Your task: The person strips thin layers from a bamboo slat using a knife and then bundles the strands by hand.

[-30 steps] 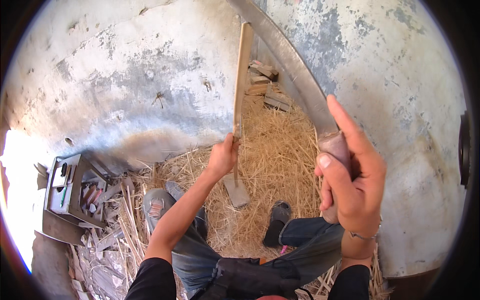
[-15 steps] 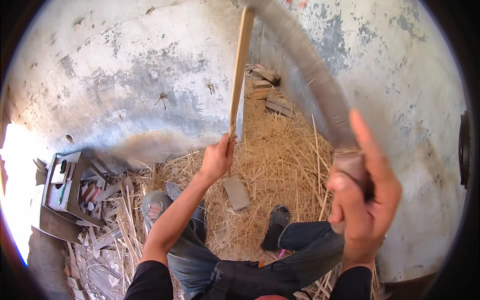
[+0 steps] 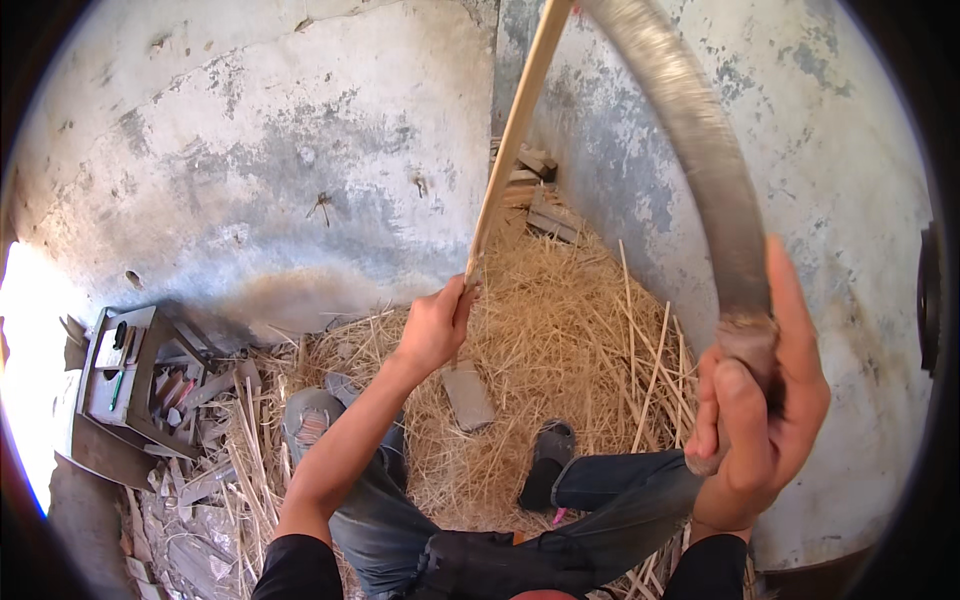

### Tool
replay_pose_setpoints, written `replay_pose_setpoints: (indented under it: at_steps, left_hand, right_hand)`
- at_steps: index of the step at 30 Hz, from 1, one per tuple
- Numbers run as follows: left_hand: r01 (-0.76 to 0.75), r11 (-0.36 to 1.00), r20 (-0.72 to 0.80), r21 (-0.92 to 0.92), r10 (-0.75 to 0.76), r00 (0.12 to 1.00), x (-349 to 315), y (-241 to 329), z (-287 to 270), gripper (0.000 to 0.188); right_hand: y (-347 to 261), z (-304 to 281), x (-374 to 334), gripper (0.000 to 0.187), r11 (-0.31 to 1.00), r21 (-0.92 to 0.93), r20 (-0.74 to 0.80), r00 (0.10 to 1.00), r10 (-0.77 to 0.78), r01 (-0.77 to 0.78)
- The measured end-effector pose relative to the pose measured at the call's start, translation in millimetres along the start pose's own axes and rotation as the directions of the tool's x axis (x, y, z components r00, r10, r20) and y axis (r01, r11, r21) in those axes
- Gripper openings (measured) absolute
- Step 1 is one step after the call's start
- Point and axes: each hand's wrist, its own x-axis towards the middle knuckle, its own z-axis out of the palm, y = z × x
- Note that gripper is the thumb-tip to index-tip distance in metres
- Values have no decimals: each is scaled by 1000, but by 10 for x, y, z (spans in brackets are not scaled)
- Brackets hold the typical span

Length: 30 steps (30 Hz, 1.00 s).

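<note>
My left hand is wrapped round the lower part of a long pale wooden strip, perhaps bamboo. The strip slants up and to the right, and its top runs out at the upper edge of the view. In my right hand is the short handle of a sickle, whose wide curved blade arcs up and left toward the strip's upper end. The index finger lies stretched along the base of the blade. Where blade and strip might meet is cut off at the picture's top edge.
Straw-like shavings cover the floor around my feet, with a brick below my left hand. A small wooden stand holding a green pen is at the left, beside debris. Peeling walls meet in a corner ahead, near stacked bricks.
The sickle and my right hand have shifted right and slightly down. The strip leans further right at its top, while my left hand has barely moved.
</note>
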Motion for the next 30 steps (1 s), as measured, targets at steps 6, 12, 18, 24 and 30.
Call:
replay_pose_setpoints:
  at_steps: [6,12,18,24,30]
  left_hand:
    - [154,982,178,108,-171,969,-58,-479,177,17]
    - [164,982,189,94,-180,965,-102,-506,219,14]
    - [117,992,206,53,-126,970,-74,-501,143,14]
    - [174,979,249,104,-195,949,-71,-410,247,16]
    - [192,977,172,95,-206,963,-34,-496,152,17]
  right_hand:
    - [367,19,145,59,997,74,351,936,10,-39]
    - [491,74,254,57,1000,-27,313,950,17,-9]
    - [357,-145,421,58,847,240,474,819,324,-474]
    - [691,98,269,63,933,-322,335,941,-46,160]
    - [921,231,77,58,881,-316,299,918,-260,352]
